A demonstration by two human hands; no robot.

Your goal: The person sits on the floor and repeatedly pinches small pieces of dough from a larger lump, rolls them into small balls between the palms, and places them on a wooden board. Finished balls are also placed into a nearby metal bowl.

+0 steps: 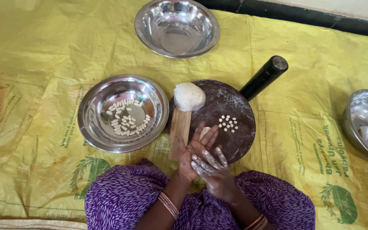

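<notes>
My left hand [187, 158] lies palm up over the near edge of a dark round board [235, 102]. My right hand [213, 167], dusted with flour, is pressed across it. A small pale piece of dough [204, 131] peeks out between the fingers of both hands. Just beyond the hands, several tiny dough pellets [228, 123] sit on the board. A big white lump of dough [189, 96] rests at the board's far left, above a ridged wooden paddle [179, 127]. To the left, a steel bowl [91, 111] holds several small shaped dough pieces [126, 117].
An empty steel bowl [176, 27] stands at the back. A black cylinder [264, 77] lies off the board's far right. Another steel bowl [358, 121] with white stuff sits at the right edge. A yellow printed sheet [43, 55] covers the floor. My purple-patterned lap [124, 198] fills the foreground.
</notes>
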